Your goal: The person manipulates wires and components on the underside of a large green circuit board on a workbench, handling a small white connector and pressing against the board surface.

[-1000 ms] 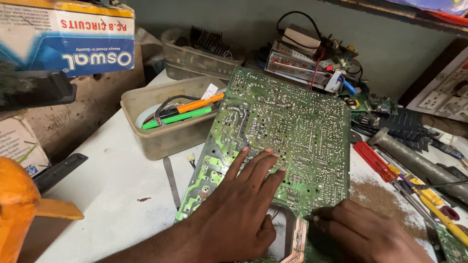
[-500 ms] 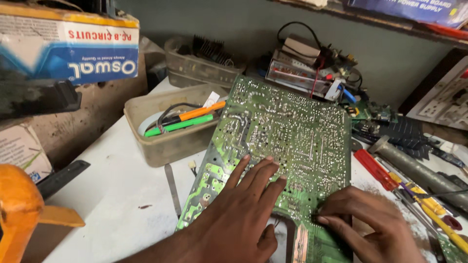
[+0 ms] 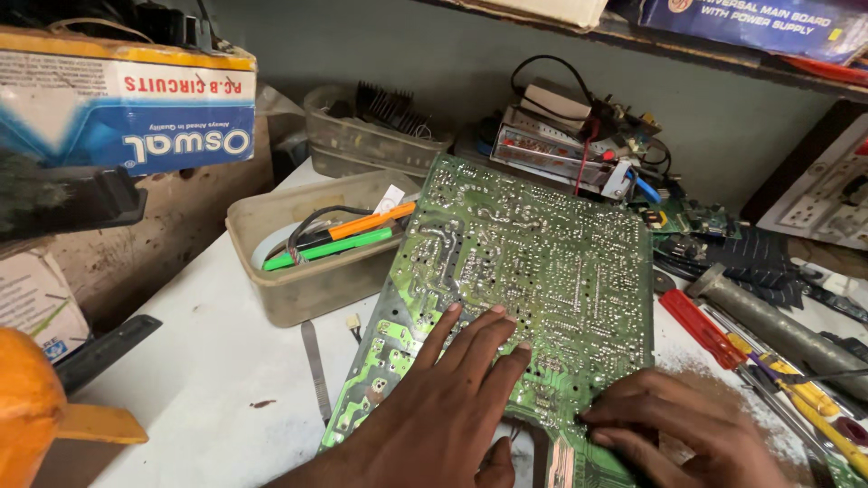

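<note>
A large green circuit board (image 3: 533, 262) lies solder side up on the white workbench (image 3: 208, 361). My left hand (image 3: 443, 407) rests flat on its near left part, fingers spread and pointing away from me. At the board's near right edge, my right hand (image 3: 678, 434) presses down with bent fingers, the fingertips touching the board surface. Neither hand holds a tool.
A beige plastic tub (image 3: 307, 253) left of the board holds orange and green pens. A red-handled screwdriver (image 3: 701, 327), a grey metal cylinder (image 3: 778, 330) and yellow tools lie at right. Electronic parts (image 3: 570, 136) crowd the back. A cardboard box (image 3: 122, 99) and an orange object (image 3: 36, 407) stand at left.
My right hand has come up from the bottom edge onto the board's near right corner. My left hand has stayed flat on the board. The view has shifted slightly.
</note>
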